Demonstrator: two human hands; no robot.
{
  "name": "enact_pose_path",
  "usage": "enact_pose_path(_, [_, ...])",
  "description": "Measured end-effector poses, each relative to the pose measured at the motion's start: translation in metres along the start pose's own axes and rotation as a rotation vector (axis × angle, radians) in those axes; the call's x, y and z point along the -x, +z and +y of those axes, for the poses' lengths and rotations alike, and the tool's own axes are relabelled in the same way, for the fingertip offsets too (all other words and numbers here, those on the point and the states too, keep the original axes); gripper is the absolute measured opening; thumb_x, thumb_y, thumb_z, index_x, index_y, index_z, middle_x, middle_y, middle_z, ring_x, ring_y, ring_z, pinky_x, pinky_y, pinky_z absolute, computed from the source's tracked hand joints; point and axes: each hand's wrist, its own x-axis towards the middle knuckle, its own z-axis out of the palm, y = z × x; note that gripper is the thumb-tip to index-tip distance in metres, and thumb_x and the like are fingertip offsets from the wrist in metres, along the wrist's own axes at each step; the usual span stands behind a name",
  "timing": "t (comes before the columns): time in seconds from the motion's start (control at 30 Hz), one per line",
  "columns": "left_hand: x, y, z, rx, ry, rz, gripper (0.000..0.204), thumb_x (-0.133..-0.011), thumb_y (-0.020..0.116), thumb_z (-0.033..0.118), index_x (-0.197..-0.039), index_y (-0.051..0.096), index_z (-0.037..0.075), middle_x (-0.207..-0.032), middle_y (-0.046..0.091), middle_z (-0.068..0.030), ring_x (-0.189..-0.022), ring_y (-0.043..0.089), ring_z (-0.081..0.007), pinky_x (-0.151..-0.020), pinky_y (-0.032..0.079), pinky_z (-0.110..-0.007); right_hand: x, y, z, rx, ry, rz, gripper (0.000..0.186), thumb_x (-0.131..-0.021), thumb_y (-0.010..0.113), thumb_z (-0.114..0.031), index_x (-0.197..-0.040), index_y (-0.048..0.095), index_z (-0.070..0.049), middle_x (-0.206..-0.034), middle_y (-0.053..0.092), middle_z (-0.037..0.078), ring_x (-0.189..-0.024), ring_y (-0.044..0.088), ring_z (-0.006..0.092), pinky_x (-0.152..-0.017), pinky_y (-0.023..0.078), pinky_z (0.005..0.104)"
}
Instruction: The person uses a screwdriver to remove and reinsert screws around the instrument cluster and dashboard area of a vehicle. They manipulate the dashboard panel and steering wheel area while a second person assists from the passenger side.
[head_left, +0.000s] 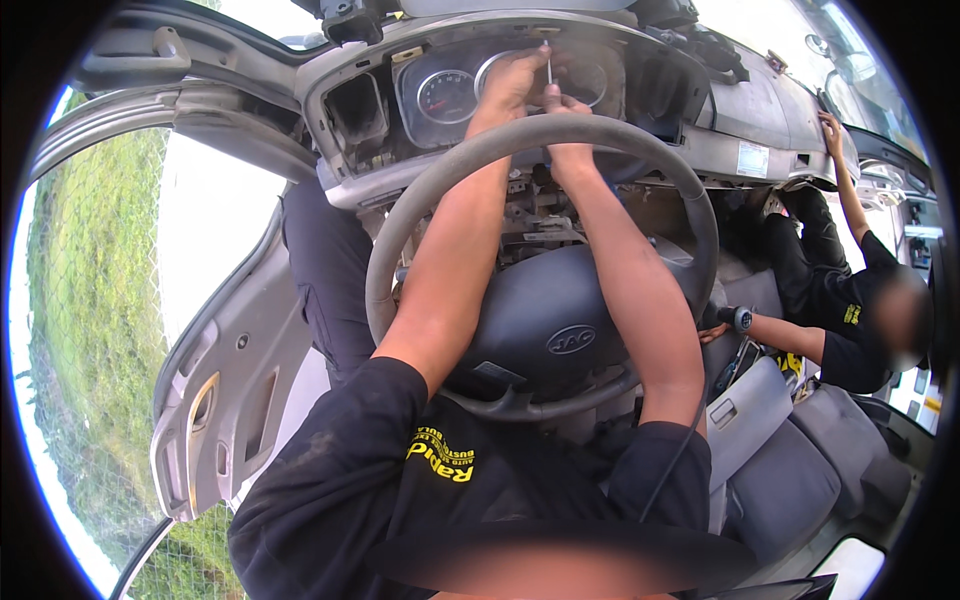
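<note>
Both my arms reach over the steering wheel [538, 124] to the instrument cluster [432, 72] in the dashboard. My right hand [568, 104] is closed around the lower end of a thin metal rod [548, 68], which looks like a screwdriver shaft and points up at the cluster's top edge. Any handle is hidden in the hand. Close beside the rod's upper end, on its left, my left hand [512, 82] has its fingers curled together in front of the gauges. What those fingers hold, if anything, is hidden. The clear cluster cover reflects the hands.
The lower steering column cover is off, exposing parts [540, 222] behind the wheel. On the right a co-worker [855, 315] leans in, one hand on the dashboard, the other by the gear lever [737, 318]. The driver's door [225, 390] stands ajar on the left.
</note>
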Motion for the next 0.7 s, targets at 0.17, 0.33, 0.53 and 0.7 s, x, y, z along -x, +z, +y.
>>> enact_pose_path(0.17, [-0.007,-0.006,0.006,-0.065,0.000,0.109,0.029,-0.106,0.067,0.022,-0.127,0.072,0.002,-0.119,0.080,-0.0102,-0.109,0.071,-0.0209,-0.099,0.055,-0.039,-0.021,-0.018,-0.006,-0.125,0.176,-0.222,0.055,-0.110,0.057,-0.050,-0.117,0.073,0.003,-0.090,0.074,0.011,-0.083,0.070,0.0208,-0.075,0.054,0.0413])
enact_pose_path(0.33, [0.003,0.005,0.000,-0.047,0.090,0.118,0.027,-0.106,0.066,0.016,-0.121,0.073,-0.005,-0.113,0.081,-0.0155,-0.104,0.072,-0.0220,-0.097,0.054,-0.035,0.015,0.018,-0.019,0.755,-0.100,0.241,0.071,-0.102,0.063,-0.062,-0.102,0.067,0.009,-0.098,0.074,0.029,-0.101,0.074,0.0458,-0.086,0.051,0.0587])
enact_pose_path(0.53, [-0.001,0.007,0.004,0.082,0.059,-0.038,0.034,-0.112,0.058,0.022,-0.130,0.067,-0.005,-0.119,0.079,-0.0181,-0.105,0.072,-0.0230,-0.096,0.056,-0.034,-0.008,0.002,0.004,-0.010,-0.036,-0.125,0.067,-0.106,0.059,-0.063,-0.104,0.068,0.003,-0.083,0.071,0.013,-0.071,0.070,0.0245,-0.065,0.054,0.0425])
enact_pose_path(0.7, [0.002,0.010,0.010,-0.053,0.032,-0.022,0.036,-0.112,0.058,0.024,-0.129,0.067,-0.006,-0.121,0.078,-0.0183,-0.109,0.072,-0.0237,-0.100,0.056,-0.034,-0.013,-0.015,-0.007,0.237,-0.073,-0.131,0.070,-0.110,0.051,-0.062,-0.109,0.066,0.007,-0.084,0.072,0.018,-0.074,0.071,0.0286,-0.068,0.056,0.0444])
